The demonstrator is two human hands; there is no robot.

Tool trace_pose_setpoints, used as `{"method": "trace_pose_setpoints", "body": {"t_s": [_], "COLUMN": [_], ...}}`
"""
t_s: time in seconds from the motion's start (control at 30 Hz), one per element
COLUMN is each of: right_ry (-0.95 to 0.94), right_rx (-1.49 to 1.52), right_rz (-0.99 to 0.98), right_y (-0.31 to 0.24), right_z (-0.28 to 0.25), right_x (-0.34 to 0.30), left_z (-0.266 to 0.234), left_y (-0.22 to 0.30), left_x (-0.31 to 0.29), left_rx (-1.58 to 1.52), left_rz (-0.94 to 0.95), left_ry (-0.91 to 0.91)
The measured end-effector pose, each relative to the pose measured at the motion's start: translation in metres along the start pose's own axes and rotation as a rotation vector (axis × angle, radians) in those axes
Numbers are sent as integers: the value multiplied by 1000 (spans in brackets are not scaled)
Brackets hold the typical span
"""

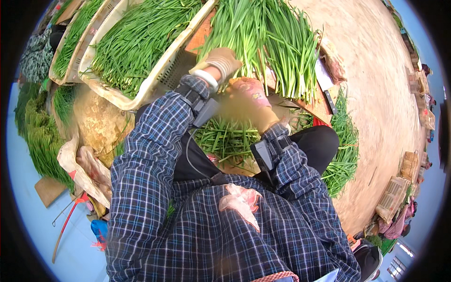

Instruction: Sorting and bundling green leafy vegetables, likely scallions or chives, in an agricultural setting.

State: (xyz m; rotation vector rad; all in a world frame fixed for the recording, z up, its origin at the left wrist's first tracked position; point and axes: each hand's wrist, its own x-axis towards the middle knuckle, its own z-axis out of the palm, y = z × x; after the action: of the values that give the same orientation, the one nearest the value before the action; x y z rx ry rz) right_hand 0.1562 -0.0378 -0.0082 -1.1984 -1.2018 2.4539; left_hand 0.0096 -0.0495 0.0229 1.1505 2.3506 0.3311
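A big pile of long green chives (272,42) lies on a wooden board (199,35) in front of me. My left hand (221,62), in a beige glove, is curled over the cut ends of that pile. My right hand (251,101), in a pink flowered glove, hovers just below it, above a loose bunch of chives (225,138) on my lap. That hand is partly blurred, so its grip does not show. Both forearms wear plaid sleeves with a dark strap at the wrist.
A cleaver (325,81) with a black handle lies on the board's right end. Two cream plastic crates (155,77) of chives stand at the left. More chives lie on the ground at right (345,155) and at left (40,136). Woven baskets (393,197) stand at far right.
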Motion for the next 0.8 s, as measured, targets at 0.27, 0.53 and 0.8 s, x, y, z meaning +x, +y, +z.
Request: {"method": "trace_pose_setpoints", "body": {"t_s": [0.27,0.53,0.8], "right_ry": [227,508,331], "right_rx": [-206,-932,-888], "right_rz": [-140,-313,-124], "right_y": [-4,-23,-48], "right_z": [-30,-5,25], "right_x": [-11,-52,-68], "left_z": [22,16,2], "left_y": [4,2,-9], "left_x": [-7,2,7], "left_rx": [27,-39,-151], "left_rz": [31,15,-18], "left_ry": [-39,-110,-263]}}
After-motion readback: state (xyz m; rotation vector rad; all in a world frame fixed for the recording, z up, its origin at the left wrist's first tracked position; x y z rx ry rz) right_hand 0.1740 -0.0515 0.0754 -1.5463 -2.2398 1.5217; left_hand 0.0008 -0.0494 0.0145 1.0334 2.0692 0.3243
